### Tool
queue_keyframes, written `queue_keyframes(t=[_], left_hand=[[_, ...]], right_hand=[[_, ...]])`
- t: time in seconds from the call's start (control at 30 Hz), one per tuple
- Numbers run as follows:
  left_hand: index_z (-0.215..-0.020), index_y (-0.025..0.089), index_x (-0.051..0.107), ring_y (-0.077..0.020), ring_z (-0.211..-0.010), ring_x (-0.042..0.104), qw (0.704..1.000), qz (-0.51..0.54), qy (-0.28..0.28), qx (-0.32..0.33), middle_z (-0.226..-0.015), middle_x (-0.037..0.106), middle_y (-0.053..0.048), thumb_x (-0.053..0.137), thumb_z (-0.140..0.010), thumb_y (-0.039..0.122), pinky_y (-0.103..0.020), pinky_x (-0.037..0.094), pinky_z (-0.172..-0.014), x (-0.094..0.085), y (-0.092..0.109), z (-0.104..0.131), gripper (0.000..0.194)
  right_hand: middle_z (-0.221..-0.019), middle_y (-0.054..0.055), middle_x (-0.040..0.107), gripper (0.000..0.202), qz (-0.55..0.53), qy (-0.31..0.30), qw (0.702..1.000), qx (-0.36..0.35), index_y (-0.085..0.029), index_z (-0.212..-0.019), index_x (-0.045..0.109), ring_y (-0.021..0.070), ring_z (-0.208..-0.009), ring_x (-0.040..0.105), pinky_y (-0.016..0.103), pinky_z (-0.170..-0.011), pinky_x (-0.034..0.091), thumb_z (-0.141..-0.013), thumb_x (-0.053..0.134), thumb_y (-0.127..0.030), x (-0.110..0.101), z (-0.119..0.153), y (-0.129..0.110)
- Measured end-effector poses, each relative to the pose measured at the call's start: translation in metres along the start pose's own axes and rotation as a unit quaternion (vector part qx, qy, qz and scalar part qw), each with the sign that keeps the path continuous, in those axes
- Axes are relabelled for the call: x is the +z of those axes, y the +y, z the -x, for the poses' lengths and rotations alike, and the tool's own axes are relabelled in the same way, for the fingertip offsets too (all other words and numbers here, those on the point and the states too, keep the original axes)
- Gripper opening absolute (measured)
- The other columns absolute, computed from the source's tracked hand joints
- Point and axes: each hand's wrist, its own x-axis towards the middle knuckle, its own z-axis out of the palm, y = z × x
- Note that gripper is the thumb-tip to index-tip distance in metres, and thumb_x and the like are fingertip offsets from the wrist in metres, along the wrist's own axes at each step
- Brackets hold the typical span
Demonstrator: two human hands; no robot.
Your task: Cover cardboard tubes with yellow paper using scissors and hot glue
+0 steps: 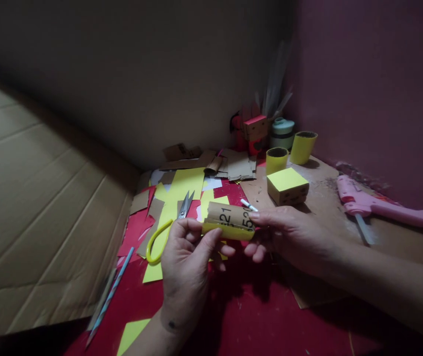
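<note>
A small cardboard tube [230,216] with printed black digits and a yellow paper strip along its lower side is held between both hands. My left hand [192,252] pinches its left end, the thumb on the yellow part. Around its right end are the thumb and fingers of my right hand [285,235]. Just behind my left hand lie scissors [159,241] with yellow handles, blades pointing up and away. A short white stick [249,205] shows beyond the tube, near my right fingertips.
Yellow paper [187,185] and cardboard scraps [239,164] lie behind. At the right are a yellow-topped box [287,187], two yellow tubes [303,148] and a pink glue gun [389,205]. A pencil [111,296] and large cardboard panel [48,207] are left.
</note>
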Motion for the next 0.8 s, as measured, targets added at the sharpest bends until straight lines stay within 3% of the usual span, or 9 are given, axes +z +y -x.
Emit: queue_keyframes(t=[0.37,0.5,0.6,0.8], left_hand=[[-0.108,0.019,0.045,-0.0157,-0.051,0.067,0.999,0.024,-0.03,-0.036,-0.076,0.068,0.0,0.071,-0.076,0.018,-0.021,0.052,-0.037,0.0,0.005,0.0,0.041],[-0.107,0.018,0.047,-0.016,-0.053,0.067,0.998,0.032,-0.032,-0.034,-0.074,0.068,0.001,0.071,-0.076,0.016,-0.021,0.053,-0.039,-0.001,0.005,-0.001,0.039],[-0.107,0.018,0.048,-0.0157,-0.055,0.068,0.998,0.035,-0.034,-0.034,-0.073,0.068,0.001,0.07,-0.077,0.017,-0.02,0.053,-0.04,-0.001,0.005,-0.001,0.037],[-0.106,0.018,0.049,-0.0182,-0.064,0.071,0.997,0.045,-0.027,-0.062,-0.082,0.071,-0.003,0.072,-0.076,0.019,-0.021,0.056,-0.046,0.001,0.003,0.004,0.038]], right_hand=[[-0.065,0.012,0.068,0.023,0.019,-0.015,1.0,-0.009,-0.007,-0.093,0.07,0.0149,-0.056,0.066,0.022,-0.052,0.056,-0.087,0.055,-0.024,-0.004,0.0,0.002],[-0.073,0.009,0.069,0.025,0.042,-0.029,0.998,-0.02,-0.008,-0.094,0.069,0.0123,-0.062,0.065,0.021,-0.058,0.054,-0.078,0.071,-0.026,-0.005,0.003,0.005],[-0.069,0.003,0.067,0.032,0.07,-0.004,0.997,-0.028,-0.012,-0.099,0.067,0.007,-0.056,0.059,0.015,-0.053,0.048,-0.069,0.078,-0.017,-0.001,0.006,0.008],[-0.065,-0.001,0.062,0.029,0.113,0.043,0.991,-0.065,-0.018,-0.105,0.067,0.0035,-0.046,0.046,0.013,-0.042,0.034,-0.077,0.071,-0.021,0.008,0.009,0.012]])
